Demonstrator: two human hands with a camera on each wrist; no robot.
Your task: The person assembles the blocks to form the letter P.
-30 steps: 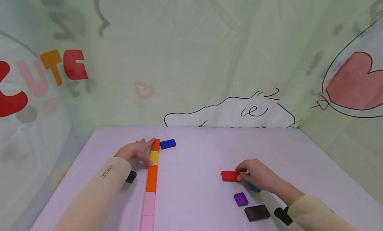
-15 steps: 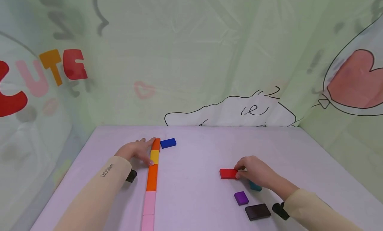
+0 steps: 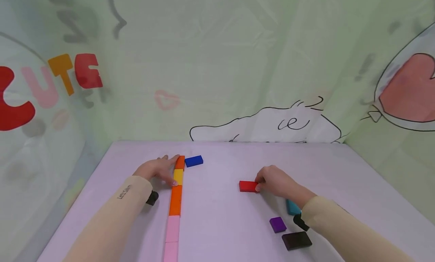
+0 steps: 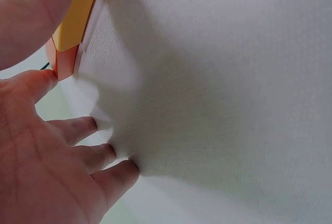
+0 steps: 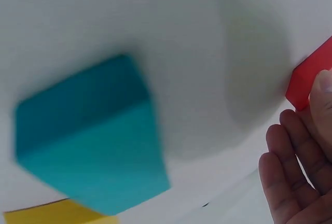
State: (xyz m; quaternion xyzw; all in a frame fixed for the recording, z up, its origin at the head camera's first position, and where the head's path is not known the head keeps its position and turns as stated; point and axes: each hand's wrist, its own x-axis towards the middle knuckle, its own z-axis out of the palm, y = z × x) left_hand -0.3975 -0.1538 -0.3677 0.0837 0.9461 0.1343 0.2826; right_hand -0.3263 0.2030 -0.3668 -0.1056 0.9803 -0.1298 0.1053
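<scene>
At the left of the head view, a straight row of flat blocks runs away from me: pink ones nearest, then a long orange block, a yellow block and a short orange block at the far end. Spread along the row's left side, my left hand touches it, thumb by the yellow block and index fingertip at the far orange one. My right hand pinches the right end of a red block between thumb and fingers, low over the table. A blue block lies just right of the row's far end.
Under my right forearm lie a teal block, a purple block and a black block. A yellow block shows past the teal one in the right wrist view. A printed cloth wall stands behind the table.
My right hand has brought the red block leftward and farther from me, away from the teal block, which now shows more. My left hand stays at the row.
</scene>
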